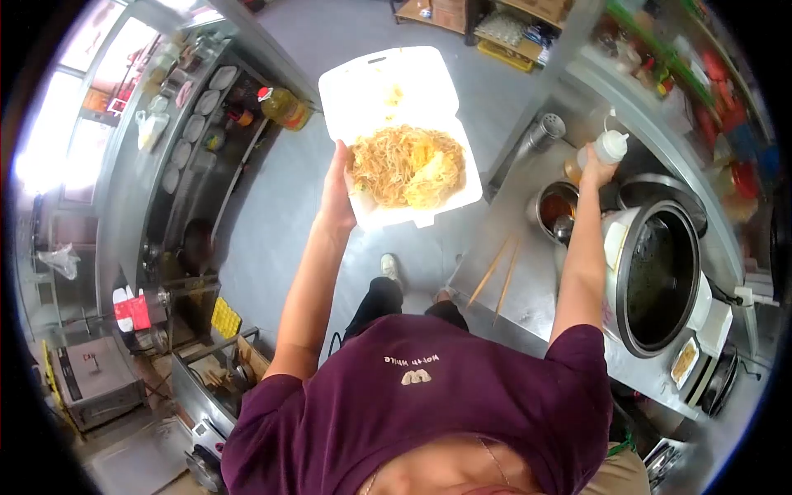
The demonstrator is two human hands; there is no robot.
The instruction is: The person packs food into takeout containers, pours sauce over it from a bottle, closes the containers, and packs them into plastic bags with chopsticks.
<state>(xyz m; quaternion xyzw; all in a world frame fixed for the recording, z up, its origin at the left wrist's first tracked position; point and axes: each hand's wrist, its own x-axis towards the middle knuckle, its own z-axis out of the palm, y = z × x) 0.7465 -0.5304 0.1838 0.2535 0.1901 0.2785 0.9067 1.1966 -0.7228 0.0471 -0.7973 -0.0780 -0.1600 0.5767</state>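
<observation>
An open white foam takeout box (pixel 338 95) rests in my left hand (pixel 337 194), held out in front of me above the floor. Fried noodles (pixel 404 169) with yellow bits that look like egg fill its lower half, and its lid is folded back. Over the metal counter at right, my right hand (pixel 597 169) is wrapped around a squeeze bottle (pixel 611 146) with a white cap and brownish contents. Whether the bottle's base touches the counter I cannot tell.
On the metal counter (pixel 528 301) stand a pot of reddish sauce (pixel 557 206) with a ladle (pixel 563 228), a metal shaker (pixel 546 129), long chopsticks (pixel 492 272) and a large cooker of dark liquid (pixel 660 280). An oil bottle (pixel 285 107) is beside the left shelves.
</observation>
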